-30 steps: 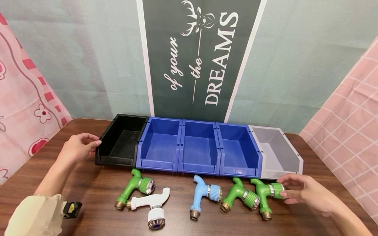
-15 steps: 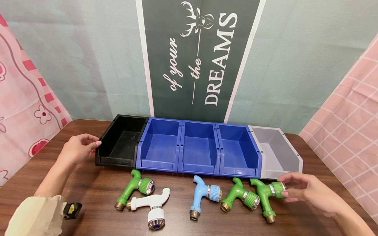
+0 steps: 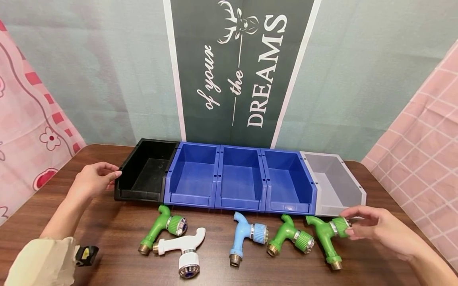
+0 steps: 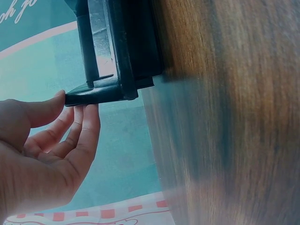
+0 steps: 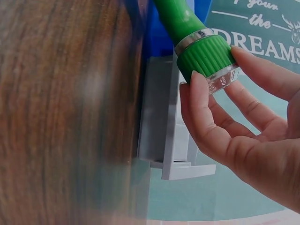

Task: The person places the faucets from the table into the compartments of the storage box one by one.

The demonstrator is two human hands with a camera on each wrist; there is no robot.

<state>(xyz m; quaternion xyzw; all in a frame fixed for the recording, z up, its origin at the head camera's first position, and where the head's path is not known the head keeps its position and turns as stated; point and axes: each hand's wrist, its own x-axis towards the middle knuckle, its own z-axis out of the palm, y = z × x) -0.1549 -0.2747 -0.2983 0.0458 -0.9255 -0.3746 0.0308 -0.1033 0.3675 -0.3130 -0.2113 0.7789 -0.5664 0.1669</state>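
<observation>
At the far right of the head view, my right hand (image 3: 381,230) pinches the ribbed knob of a green tap (image 3: 325,234). Thumb and fingertips sit around the clear-ended knob (image 5: 205,56) in the right wrist view. The tap's brass end points toward me. My left hand (image 3: 94,179) holds the left rim of a black bin (image 3: 138,194), with thumb (image 4: 58,99) at its edge and fingertips against the outer wall. Between the hands lie another green tap (image 3: 288,234), a light blue tap (image 3: 244,232), a white tap (image 3: 184,243) and a left green tap (image 3: 157,229).
Three blue bins (image 3: 240,203) stand side by side between the black bin and a grey bin (image 3: 327,210). The row runs along the back of the brown wooden table (image 3: 214,274). A printed curtain (image 3: 143,79) hangs behind, with pink cloths (image 3: 425,147) at both sides.
The right-hand green tap has turned and shifted slightly right with my right hand, its brass end swinging rightward. My left hand keeps its place on the black bin.
</observation>
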